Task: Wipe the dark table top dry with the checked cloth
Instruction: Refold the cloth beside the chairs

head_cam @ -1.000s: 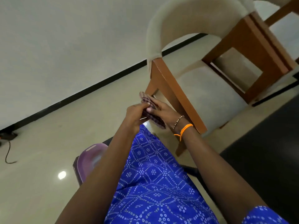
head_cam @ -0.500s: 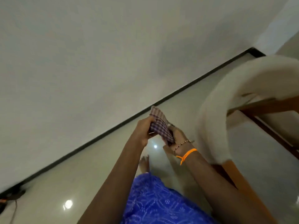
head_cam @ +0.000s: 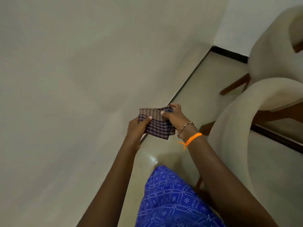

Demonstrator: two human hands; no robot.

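Note:
The checked cloth, purple and beige, is folded small and held up in the air in front of me, over the pale floor. My left hand grips its lower left edge, thumb on top. My right hand pinches its upper right corner; that wrist wears a bead bracelet and an orange thread. The dark table top is out of view.
A cream upholstered chair with wooden legs stands close on my right, and a second chair sits behind it. A plain wall fills the left side, meeting the glossy floor at a black skirting. My blue patterned garment hangs below.
The view has swung left and up, away from the dark table and toward the wall. The cloth has gone from a tight bundle between both hands to a wider, flatter fold.

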